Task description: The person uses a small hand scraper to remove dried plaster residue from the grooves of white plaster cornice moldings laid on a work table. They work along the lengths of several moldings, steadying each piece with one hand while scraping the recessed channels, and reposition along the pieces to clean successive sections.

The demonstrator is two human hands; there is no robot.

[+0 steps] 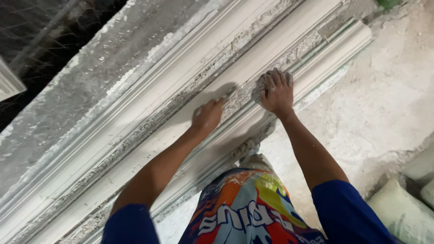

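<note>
Nearest the camera are two blue sleeves (348,208) and bright patterned shorts (248,212) in orange, yellow and blue, with a pale dusty floor (384,99) to the right and light sacks (402,212) lying at its lower right edge. From the sleeves both bare forearms reach up to a long white plaster moulding (149,113) that runs slantwise from lower left to upper right, ribbed with several raised bands and crusted with rough plaster crumbs in its grooves. The left hand (207,116) is curled into a loose fist against the middle band, gripping a small tool (228,93) whose tip just shows past the knuckles and touches the surface; what kind of tool it is cannot be told. Just to its right, the right hand (276,92) presses down with fingers bunched over a lump of grey wet plaster (260,90) on the same band. Beyond the moulding lies a grey speckled slab (81,90), then darkness at the upper left.
</note>
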